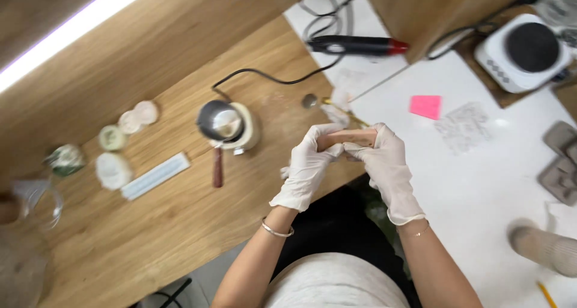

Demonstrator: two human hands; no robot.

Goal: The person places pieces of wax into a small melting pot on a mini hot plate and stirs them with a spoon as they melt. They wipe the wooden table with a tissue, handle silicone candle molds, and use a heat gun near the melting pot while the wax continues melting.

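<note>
Left hand: my left hand [308, 164], white glove, is clamped round the left end of a small tan block [348, 138], fingers curled over the top.
Right hand: my right hand [384, 161], gloved too, is pinched on the other end, so both hands meet on it.
Tan block: held in the air dead centre of view, just over the near edge of the wooden surface [180, 224]. It's blurry, so I honestly can't say what it's made of.
Melting pot: a little metal pot [221, 121] on a cream base sits at about 9 o'clock from my hands, with a brown-handled tool [217, 167] just below it.
Heat gun: a black and red one [356, 45] lies at 12 o'clock on white paper [481, 182], cord looping off.
Hot plate: white with a dark round top [524, 51], up at 2 o'clock.
Pink note: a sticky square [426, 106] at 1 o'clock on the paper.
Far left: a white strip mould [155, 176] and some small round pieces [129, 123], well apart from my hands.
</note>
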